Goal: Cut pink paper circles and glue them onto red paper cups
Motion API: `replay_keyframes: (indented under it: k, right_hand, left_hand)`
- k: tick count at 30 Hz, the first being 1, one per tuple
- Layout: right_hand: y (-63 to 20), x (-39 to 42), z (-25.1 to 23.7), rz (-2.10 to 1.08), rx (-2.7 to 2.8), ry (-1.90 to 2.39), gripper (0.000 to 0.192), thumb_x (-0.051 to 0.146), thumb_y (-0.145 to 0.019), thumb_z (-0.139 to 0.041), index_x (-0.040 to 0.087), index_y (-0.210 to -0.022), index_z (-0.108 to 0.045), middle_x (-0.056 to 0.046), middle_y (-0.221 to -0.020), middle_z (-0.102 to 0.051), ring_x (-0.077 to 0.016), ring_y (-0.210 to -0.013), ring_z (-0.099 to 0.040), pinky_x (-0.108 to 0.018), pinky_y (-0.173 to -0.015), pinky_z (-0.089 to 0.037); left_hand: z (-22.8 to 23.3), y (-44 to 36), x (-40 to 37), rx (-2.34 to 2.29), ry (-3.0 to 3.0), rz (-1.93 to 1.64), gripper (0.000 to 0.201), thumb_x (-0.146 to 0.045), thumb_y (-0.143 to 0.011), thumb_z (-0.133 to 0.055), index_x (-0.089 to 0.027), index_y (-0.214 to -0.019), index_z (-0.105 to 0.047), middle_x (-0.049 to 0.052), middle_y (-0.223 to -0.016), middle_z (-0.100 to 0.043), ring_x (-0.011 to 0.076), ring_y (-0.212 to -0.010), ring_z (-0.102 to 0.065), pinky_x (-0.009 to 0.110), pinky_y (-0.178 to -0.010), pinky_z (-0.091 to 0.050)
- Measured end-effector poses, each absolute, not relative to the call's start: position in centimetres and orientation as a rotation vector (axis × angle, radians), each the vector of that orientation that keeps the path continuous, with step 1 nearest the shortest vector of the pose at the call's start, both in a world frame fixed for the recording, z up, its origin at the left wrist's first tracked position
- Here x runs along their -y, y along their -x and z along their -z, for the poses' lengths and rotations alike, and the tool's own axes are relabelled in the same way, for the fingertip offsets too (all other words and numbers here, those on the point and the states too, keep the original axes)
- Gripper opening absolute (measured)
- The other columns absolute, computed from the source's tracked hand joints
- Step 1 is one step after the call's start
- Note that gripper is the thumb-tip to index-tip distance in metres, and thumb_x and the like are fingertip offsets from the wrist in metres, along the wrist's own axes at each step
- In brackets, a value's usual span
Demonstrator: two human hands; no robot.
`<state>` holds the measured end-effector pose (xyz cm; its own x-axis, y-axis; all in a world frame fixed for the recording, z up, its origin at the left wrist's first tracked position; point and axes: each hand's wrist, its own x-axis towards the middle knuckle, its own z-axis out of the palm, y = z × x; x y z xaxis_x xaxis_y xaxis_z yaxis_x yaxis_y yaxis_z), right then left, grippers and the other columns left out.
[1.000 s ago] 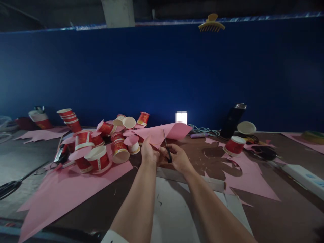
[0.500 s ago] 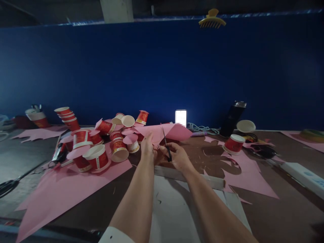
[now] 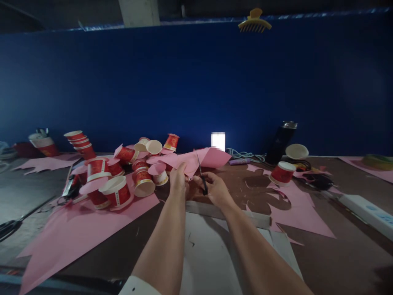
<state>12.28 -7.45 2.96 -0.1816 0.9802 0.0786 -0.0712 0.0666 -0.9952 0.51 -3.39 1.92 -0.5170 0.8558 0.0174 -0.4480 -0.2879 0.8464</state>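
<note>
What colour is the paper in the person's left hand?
The paper is pink; it shows best in the head view.

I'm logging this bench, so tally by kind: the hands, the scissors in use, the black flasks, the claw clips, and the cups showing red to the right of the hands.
Bare hands: 2, left hand and right hand
Held scissors: 1
Black flask: 1
Yellow claw clip: 1
Red paper cup: 1
Total: 6

One view, from head, above near edge of table (image 3: 337,262); faces forward, slightly down; left hand (image 3: 179,182), right hand (image 3: 217,190) near; blue partition (image 3: 190,86) behind far edge.
</note>
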Motion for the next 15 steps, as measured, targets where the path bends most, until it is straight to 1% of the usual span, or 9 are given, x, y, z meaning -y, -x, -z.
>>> replay_keyframes:
  k: [5, 7, 9, 11, 15]
  right_hand:
    - [-12.5, 7.2, -2.6, -1.315, 1.348, 0.996, 0.044, 0.05, -0.058, -0.074, 0.015, -0.083, -0.064, 0.002, -0.061, -0.056, -0.0096, -0.052, -0.045, -0.023, -0.05, -0.035]
    - [-12.6, 7.1, -2.5, -1.304, 1.356, 1.004, 0.044, 0.05, -0.058, -0.074, 0.015, -0.083, -0.065, 0.002, -0.06, -0.056, -0.0097, -0.052, -0.046, -0.023, -0.05, -0.035]
    - [-12.7, 7.1, -2.5, -1.288, 1.366, 1.007, 0.044, 0.05, -0.058, -0.074, 0.015, -0.083, -0.066, 0.001, -0.061, -0.057, -0.01, -0.053, -0.047, -0.023, -0.05, -0.036]
    - [-12.8, 7.1, -2.6, -1.282, 1.372, 1.01, 0.044, 0.05, -0.058, -0.075, 0.015, -0.084, -0.066, 0.001, -0.063, -0.058, -0.0102, -0.054, -0.048, -0.023, -0.051, -0.037]
    - [-13.3, 7.1, -3.0, -1.318, 1.38, 1.041, 0.046, 0.05, -0.056, -0.076, 0.014, -0.084, -0.066, 0.001, -0.062, -0.058, -0.0093, -0.052, -0.047, -0.022, -0.05, -0.037]
  left_hand:
    - [-2.7, -0.9, 3.8, -0.903, -0.581, -1.989, 0.025, -0.027, -0.058, -0.071, -0.013, -0.074, -0.056, -0.002, -0.057, -0.056, 0.0071, -0.044, -0.049, 0.018, -0.042, -0.037]
    - [-2.9, -1.0, 4.0, -0.893, -0.569, -1.991, 0.023, -0.024, -0.057, -0.07, -0.014, -0.072, -0.056, -0.003, -0.057, -0.056, 0.0066, -0.044, -0.049, 0.018, -0.042, -0.037]
    - [-3.1, -1.1, 4.1, -0.921, -0.579, -1.974, 0.021, -0.024, -0.058, -0.069, -0.014, -0.069, -0.055, -0.005, -0.052, -0.052, 0.0056, -0.04, -0.045, 0.017, -0.04, -0.034]
    - [-3.1, -1.1, 4.1, -0.927, -0.584, -1.977, 0.018, -0.023, -0.059, -0.069, -0.014, -0.068, -0.055, -0.004, -0.051, -0.052, 0.0067, -0.042, -0.047, 0.017, -0.041, -0.036]
    - [-3.3, -1.1, 4.1, -0.913, -0.55, -1.994, 0.019, -0.021, -0.061, -0.068, -0.014, -0.077, -0.061, 0.002, -0.068, -0.064, 0.0136, -0.062, -0.062, 0.023, -0.056, -0.049]
